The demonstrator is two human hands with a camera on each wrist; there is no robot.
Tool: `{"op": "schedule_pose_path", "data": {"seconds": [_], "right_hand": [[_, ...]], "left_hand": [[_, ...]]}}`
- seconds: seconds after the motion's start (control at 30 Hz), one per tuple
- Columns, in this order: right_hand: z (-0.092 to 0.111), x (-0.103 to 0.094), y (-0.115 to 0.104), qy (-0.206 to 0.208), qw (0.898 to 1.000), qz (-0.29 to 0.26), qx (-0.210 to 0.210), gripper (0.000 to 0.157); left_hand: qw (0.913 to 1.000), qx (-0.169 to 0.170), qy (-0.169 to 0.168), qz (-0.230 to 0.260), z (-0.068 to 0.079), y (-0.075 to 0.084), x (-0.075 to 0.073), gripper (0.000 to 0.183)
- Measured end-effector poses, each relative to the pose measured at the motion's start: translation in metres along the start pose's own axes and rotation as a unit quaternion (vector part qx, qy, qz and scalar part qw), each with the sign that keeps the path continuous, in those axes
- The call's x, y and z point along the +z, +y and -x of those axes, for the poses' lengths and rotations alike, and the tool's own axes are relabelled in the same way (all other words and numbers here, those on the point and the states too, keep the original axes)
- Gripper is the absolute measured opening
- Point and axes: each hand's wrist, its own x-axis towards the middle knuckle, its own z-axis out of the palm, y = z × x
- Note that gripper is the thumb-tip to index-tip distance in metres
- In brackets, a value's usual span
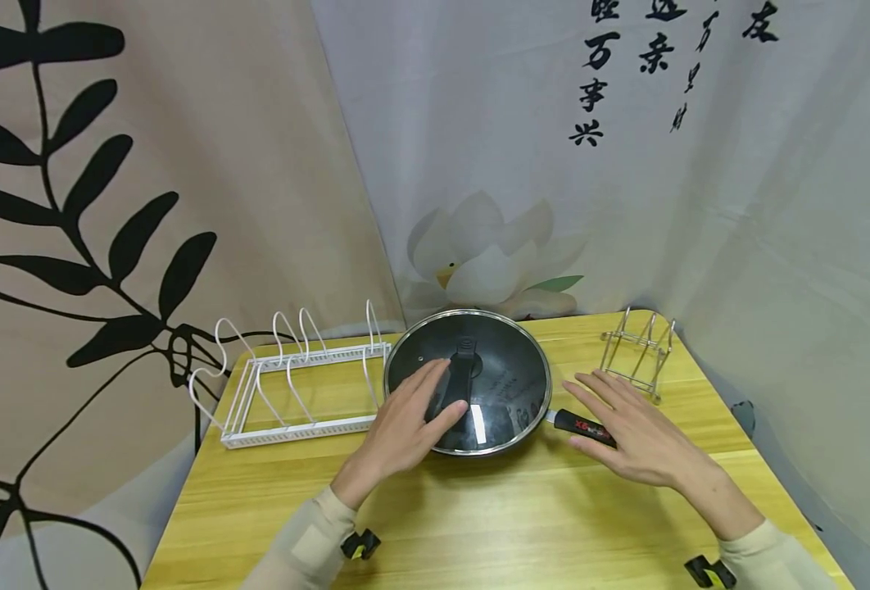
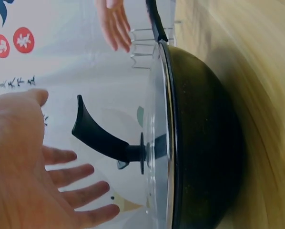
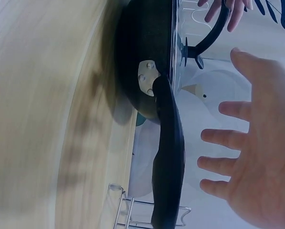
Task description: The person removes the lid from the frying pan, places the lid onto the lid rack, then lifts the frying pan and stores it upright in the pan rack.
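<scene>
Item: black wok (image 1: 479,438) with glass lid (image 1: 505,385), standing at mid-tabletop (image 1: 479,524), nearer the far edge, on its rounded base.

Lid: clear glass in a metal rim, seated flat on the wok. Judged breakable and smooth at the rim. Black arched lid handle (image 1: 460,375) rises from the centre; the left-wrist view shows a gap beneath the arch, so that is the likely place to take hold.

Wok body: dark metal, deep, probably fairly heavy and stiff. The curved underside suggests it may rock if pressed at one edge.

Long handle (image 1: 584,426): black, with red lettering, riveted to the wall. It sets the long axis, pointing from the wok toward the right edge of the tabletop and slightly toward the near edge. The best grip for carrying looks to be midway along it.

Left hand (image 1: 409,422): fingers straight and spread, over the lid beside the lid handle, holding nothing; the wrist view shows the palm clear of the arch.

Right hand (image 1: 630,430): flat, fingers extended, just above the long handle, grasping nothing.

Adjacent: white wire lid rack (image 1: 295,385) toward the left edge; small metal stand (image 1: 637,352) near the far right corner.
</scene>
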Motion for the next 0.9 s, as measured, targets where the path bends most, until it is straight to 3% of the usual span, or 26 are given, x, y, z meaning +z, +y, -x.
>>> {"op": "schedule_pose_path", "data": {"seconds": [0.17, 0.6, 0.9], "right_hand": [[0.001, -0.001, 0.003, -0.009, 1.000, 0.002, 0.009, 0.078], [0.008, 0.001, 0.015, -0.015, 1.000, -0.011, 0.013, 0.069], [0.010, 0.001, 0.021, -0.068, 0.995, -0.052, 0.053, 0.067]], "left_hand": [[0.9992, -0.033, 0.007, 0.023, -0.006, 0.003, 0.001, 0.077], [0.9965, -0.066, 0.023, 0.046, -0.022, 0.013, 0.007, 0.080], [0.9926, -0.099, 0.021, 0.067, -0.031, 0.017, 0.010, 0.081]]}}
